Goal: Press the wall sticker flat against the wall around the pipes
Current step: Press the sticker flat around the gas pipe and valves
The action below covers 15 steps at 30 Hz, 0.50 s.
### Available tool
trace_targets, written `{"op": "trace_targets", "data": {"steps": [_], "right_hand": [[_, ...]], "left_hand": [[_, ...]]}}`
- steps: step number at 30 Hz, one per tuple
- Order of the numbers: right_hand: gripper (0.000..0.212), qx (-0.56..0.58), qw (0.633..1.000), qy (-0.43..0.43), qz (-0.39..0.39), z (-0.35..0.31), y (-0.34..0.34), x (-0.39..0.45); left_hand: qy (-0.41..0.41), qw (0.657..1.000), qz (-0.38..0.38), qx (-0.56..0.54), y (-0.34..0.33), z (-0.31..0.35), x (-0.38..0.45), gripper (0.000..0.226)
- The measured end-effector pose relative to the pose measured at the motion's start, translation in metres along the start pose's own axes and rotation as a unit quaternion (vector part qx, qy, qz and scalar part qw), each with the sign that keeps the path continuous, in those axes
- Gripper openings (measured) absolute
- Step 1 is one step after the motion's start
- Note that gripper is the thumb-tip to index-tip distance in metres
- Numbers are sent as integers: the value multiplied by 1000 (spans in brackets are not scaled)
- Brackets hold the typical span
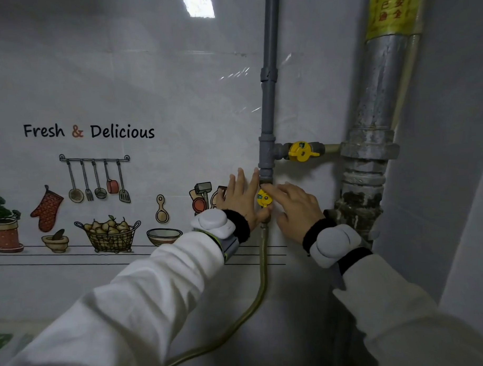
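Observation:
A clear wall sticker (130,164) printed with kitchen pictures and the words "Fresh & Delicious" covers the wall left of a thin grey pipe (269,80). Wrinkles show in the film near the pipe at upper right. My left hand (242,200) lies flat on the sticker just left of the pipe, fingers spread and pointing up. My right hand (297,208) rests on the wall right of the pipe, its forefinger touching the pipe above a small yellow valve (263,199). Neither hand holds anything.
A thick rusty metal pipe (370,140) runs down the corner at right, joined to the thin pipe by a branch with a second yellow valve (301,151). A flexible hose (259,291) hangs from the lower valve and curves down left. Both wrists wear white bands.

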State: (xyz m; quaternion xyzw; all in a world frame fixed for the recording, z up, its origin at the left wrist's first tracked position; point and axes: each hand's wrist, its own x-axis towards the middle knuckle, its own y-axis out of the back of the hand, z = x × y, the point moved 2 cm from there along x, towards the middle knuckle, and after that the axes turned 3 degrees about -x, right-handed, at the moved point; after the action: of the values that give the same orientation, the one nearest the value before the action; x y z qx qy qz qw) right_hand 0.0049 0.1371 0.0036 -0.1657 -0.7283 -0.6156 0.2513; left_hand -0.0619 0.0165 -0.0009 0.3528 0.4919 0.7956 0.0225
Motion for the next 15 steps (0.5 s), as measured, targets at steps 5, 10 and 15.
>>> {"op": "trace_targets", "data": {"steps": [5,10,15], "right_hand": [[68,-6,1000,-10,13,-1,-8,-6],[70,5,999,-33,31,-3,-15,-8],[75,24,997,-61,37,0,-23,-13]], "left_hand": [[-40,998,-14,56,10,-1,2,84],[-73,989,-14,130,20,0,4,86],[-114,970,-15,213,23,-3,9,84]]}}
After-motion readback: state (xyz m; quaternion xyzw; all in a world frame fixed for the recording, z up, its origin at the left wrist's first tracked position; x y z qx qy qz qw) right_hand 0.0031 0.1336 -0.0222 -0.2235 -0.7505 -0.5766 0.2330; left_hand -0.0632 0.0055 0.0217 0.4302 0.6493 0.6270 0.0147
